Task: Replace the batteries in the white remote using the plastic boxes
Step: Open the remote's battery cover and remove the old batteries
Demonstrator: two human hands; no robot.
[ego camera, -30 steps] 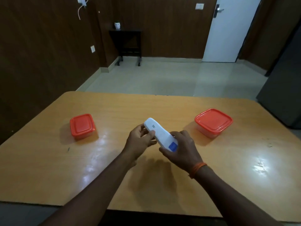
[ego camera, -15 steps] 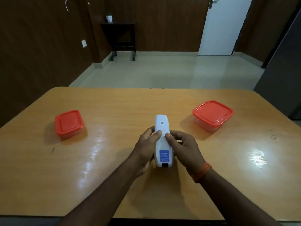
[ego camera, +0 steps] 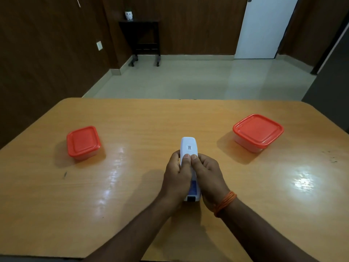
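Observation:
The white remote (ego camera: 188,146) lies back side up over the middle of the wooden table (ego camera: 132,186), lengthwise away from me, with a small code label near its far end and a blue sticker near its near end. My left hand (ego camera: 176,176) and my right hand (ego camera: 208,176) both grip it from the sides, thumbs pressed side by side on its back. A small plastic box with a red lid (ego camera: 83,141) sits shut at the left. A larger red-lidded plastic box (ego camera: 257,132) sits shut at the right.
Beyond the table's far edge is a pale tiled floor, with a dark side table (ego camera: 140,38) against the brown wall and a white door (ego camera: 264,27) at the back right. A dark cabinet (ego camera: 332,76) stands at the right.
The remote turned from a slant to pointing straight away from me. Both hands closed in tighter around it and the thumbs came together on its back.

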